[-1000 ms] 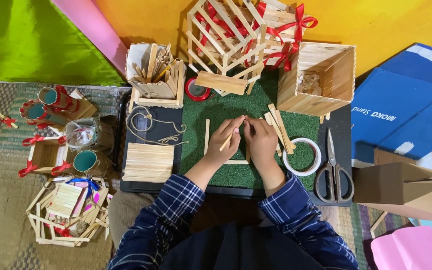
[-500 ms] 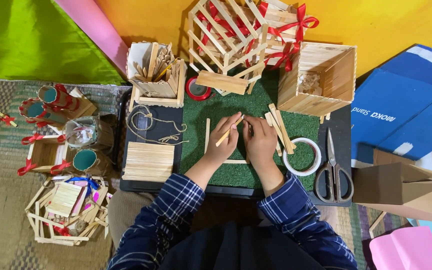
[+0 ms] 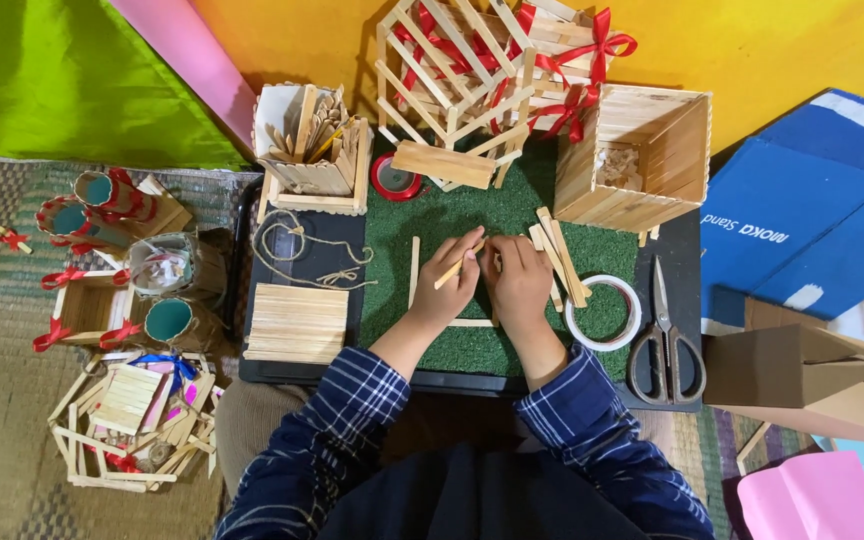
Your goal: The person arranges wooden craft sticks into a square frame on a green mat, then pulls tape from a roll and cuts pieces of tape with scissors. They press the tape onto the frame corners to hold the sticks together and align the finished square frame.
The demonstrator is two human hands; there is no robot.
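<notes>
My left hand (image 3: 445, 291) and my right hand (image 3: 518, 281) meet over a green turf mat (image 3: 472, 215). Between its fingers my left hand pinches a wooden craft stick (image 3: 459, 264), tilted up to the right. My right hand's fingertips touch that stick's upper end; whether they grip anything is hidden. One stick (image 3: 414, 271) lies upright on the mat left of my hands, and another (image 3: 472, 323) lies flat under them. A small bundle of sticks (image 3: 560, 257) rests just right of my right hand.
A flat panel of glued sticks (image 3: 297, 322) and a coil of twine (image 3: 304, 248) lie at the left. A tape roll (image 3: 603, 312) and scissors (image 3: 663, 337) lie at the right. Stick-built boxes (image 3: 638, 155) and a lattice frame (image 3: 452, 70) stand behind.
The stick in my left hand has shifted slightly and my fingers have closed in around it. My hands stay in the same place over the mat.
</notes>
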